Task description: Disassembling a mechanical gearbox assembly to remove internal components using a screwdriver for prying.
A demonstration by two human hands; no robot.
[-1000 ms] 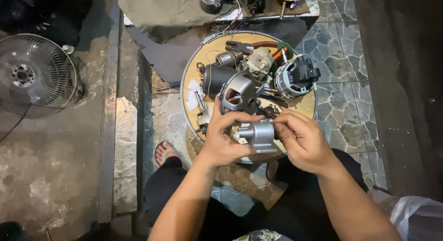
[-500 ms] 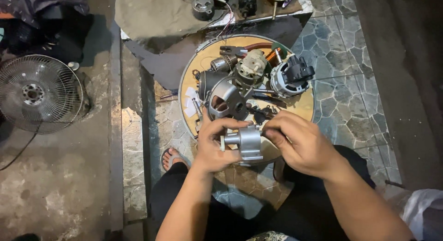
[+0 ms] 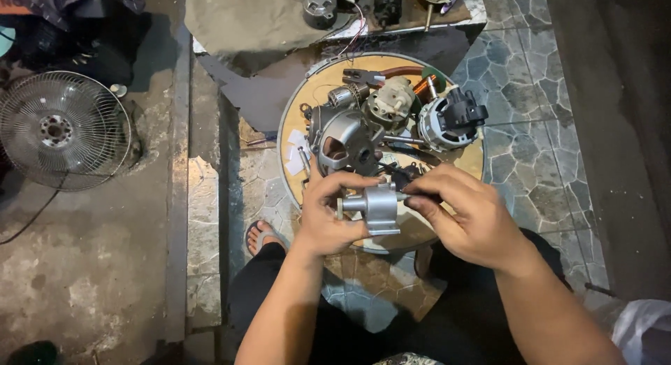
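Left hand (image 3: 328,222) clamps the grey metal part (image 3: 377,208). Right hand (image 3: 465,215) pinches its end at 3 o'clock. Motor bits on round tray (image 3: 293,120) at 12, not yet put together.

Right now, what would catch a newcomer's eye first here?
Both hands at centre: the left hand grips a grey metal housing while the right hand pinches its end. Behind them a round tray is crowded with motor parts. A fan guard lies far left.
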